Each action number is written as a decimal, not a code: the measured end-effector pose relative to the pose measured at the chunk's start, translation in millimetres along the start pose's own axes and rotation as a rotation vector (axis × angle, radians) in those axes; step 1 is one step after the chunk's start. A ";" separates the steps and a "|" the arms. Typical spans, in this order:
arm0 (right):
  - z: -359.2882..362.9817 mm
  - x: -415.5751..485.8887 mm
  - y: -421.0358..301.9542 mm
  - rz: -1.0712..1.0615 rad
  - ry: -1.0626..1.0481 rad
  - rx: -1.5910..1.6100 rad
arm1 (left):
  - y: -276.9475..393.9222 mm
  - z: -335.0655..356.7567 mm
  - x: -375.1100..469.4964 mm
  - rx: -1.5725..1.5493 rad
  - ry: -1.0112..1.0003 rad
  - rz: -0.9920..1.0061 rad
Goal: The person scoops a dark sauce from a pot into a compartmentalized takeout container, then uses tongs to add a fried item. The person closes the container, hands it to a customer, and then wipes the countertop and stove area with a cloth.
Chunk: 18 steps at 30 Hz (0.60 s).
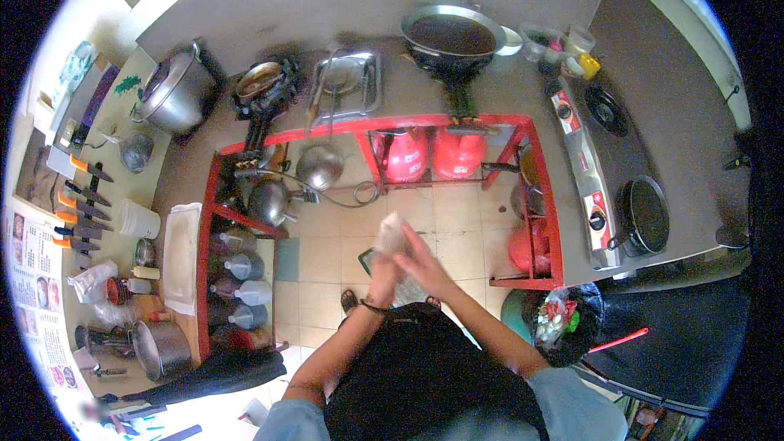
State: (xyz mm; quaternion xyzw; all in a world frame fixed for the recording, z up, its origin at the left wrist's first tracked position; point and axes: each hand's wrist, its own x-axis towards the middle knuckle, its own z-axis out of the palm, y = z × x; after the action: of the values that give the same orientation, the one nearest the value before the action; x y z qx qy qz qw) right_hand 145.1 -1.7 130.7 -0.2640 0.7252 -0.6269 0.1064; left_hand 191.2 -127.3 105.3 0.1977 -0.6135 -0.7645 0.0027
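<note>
My two hands meet in front of my black apron, over the tiled floor. My left hand (384,275), below a dark bracelet, grips a small pale object (391,234). It may be a folded cloth or paper, but blur hides its exact form. The fingers of my right hand (422,262) are extended along its right side and appear to touch it. Both hands are well away from the surrounding counters.
Ahead, a red-framed counter (331,128) carries a large wok (453,33). Red gas cylinders (407,156) stand beneath. On the right are a two-burner stove (579,165) and a bin (560,324); on the left, knives (86,208) and a stockpot (174,89).
</note>
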 end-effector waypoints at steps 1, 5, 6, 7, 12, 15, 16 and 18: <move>21.5 7.7 4.3 0.149 0.027 0.120 | 2.6 -7.3 -0.4 0.088 -0.035 -0.049; 81.0 34.4 44.0 0.711 0.068 0.826 | 24.8 -64.9 9.6 0.382 -0.440 -0.058; 91.5 38.0 53.3 0.815 0.020 0.938 | 30.1 -80.6 7.5 0.582 -0.484 0.012; 94.9 46.8 62.6 0.965 0.025 1.018 | 36.4 -96.2 12.7 0.448 -0.512 -0.062; 62.6 142.1 82.9 0.797 0.482 0.563 | 63.5 -170.5 43.6 0.159 -0.333 -0.120; 4.2 249.6 101.6 0.148 0.559 -0.276 | 67.4 -218.6 61.5 0.171 -0.242 -0.158; -19.6 285.5 113.1 0.181 0.502 -0.347 | 66.1 -233.9 69.9 0.177 -0.230 -0.199; -49.2 359.4 147.5 -0.070 0.508 -0.723 | 57.9 -260.1 82.5 0.170 -0.197 -0.247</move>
State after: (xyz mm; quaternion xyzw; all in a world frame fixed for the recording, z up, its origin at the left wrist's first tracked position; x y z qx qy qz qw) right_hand -216.8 -134.3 61.2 -0.1461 0.8917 -0.3811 -0.1956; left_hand 180.8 -405.8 91.1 0.1955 -0.6442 -0.7201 -0.1682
